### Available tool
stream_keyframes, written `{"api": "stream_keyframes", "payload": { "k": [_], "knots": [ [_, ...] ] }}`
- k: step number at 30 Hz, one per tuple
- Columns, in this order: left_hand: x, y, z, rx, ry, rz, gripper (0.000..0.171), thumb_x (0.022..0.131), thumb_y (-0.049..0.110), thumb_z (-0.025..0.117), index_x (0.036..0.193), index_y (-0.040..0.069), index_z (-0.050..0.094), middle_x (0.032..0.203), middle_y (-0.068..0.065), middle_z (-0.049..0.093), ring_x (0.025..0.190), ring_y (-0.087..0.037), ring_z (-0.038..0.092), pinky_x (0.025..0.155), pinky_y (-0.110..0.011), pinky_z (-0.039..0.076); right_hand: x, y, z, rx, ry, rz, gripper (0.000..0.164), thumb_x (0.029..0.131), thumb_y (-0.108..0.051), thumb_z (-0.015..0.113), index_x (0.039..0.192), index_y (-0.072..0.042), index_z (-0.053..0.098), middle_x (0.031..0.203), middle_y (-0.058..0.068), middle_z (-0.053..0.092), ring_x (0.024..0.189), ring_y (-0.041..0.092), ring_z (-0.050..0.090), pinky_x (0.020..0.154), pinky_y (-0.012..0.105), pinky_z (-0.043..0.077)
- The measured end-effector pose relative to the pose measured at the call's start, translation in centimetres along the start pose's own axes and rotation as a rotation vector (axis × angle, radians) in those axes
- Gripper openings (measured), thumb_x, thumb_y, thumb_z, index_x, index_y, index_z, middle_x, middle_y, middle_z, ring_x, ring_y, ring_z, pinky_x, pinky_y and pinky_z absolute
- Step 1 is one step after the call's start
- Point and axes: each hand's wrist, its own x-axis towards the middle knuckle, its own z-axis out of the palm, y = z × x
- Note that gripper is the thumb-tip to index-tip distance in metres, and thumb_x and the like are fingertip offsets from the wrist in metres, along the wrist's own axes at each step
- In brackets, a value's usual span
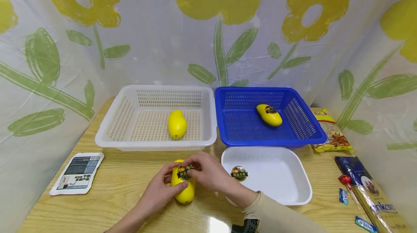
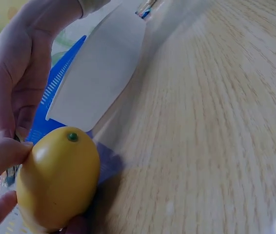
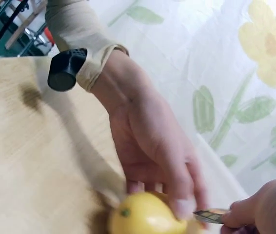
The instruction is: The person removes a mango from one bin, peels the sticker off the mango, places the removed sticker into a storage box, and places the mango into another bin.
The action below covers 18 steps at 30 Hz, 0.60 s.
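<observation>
In the head view a yellow mango (image 1: 185, 194) stands over the table in front of the white basket. My left hand (image 1: 160, 186) holds it from the left, thumb across its near side. My right hand (image 1: 210, 173) pinches a round black fruit sticker (image 1: 184, 172) by its edge, and the sticker overlaps the mango's upper part. From the right wrist, the sticker (image 3: 211, 215) shows edge-on between thumb and finger, beside the mango (image 3: 147, 214). A green stem dot marks the end of the mango (image 2: 60, 175) in the left wrist view.
A white basket (image 1: 107, 139) holds a plain mango (image 1: 177, 124). The blue basket (image 1: 234, 128) holds a mango (image 1: 269, 115) with a sticker. Another sticker (image 1: 239, 173) is on the white tray (image 1: 273, 178). A white packet (image 1: 77, 173) lies left; snack bags (image 1: 332, 131) and a lollipop (image 1: 345, 179) lie right.
</observation>
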Motion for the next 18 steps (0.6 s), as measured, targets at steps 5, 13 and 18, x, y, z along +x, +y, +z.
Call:
{"api": "stream_keyframes", "payload": {
  "k": [5,13,18],
  "knots": [
    [-0.1,0.0,0.1,-0.022,-0.001,-0.020,0.061,0.079,0.022,0.082,0.133,0.014,0.055,0.132,-0.017,0.055,0.110,-0.028,0.061,0.078,-0.036,0.056,-1.0,-0.5,-2.8,0.090,0.098,-0.006,0.020,0.089,-0.003,0.068,0.107,-0.011,0.072,0.099,-0.001,0.064,0.089,0.012,0.059,0.078,0.023,0.052],
    [0.0,0.2,0.0,-0.038,-0.024,-0.036,0.061,0.080,0.020,0.082,0.134,0.014,0.055,0.132,-0.018,0.053,0.110,-0.028,0.060,0.077,-0.035,0.056,-3.9,1.0,-7.2,0.233,0.057,0.104,0.022,0.091,-0.013,0.070,0.113,-0.014,0.070,0.112,0.002,0.063,0.100,0.018,0.063,0.084,0.029,0.054],
    [0.0,0.2,-0.2,-0.039,-0.045,-0.056,0.062,0.081,0.021,0.081,0.135,0.013,0.053,0.135,-0.019,0.051,0.111,-0.028,0.059,0.078,-0.035,0.057,-5.7,2.9,-9.9,0.278,0.028,0.175,0.028,0.091,-0.018,0.071,0.118,-0.013,0.068,0.119,0.005,0.064,0.104,0.021,0.062,0.085,0.031,0.053]
  ]
}}
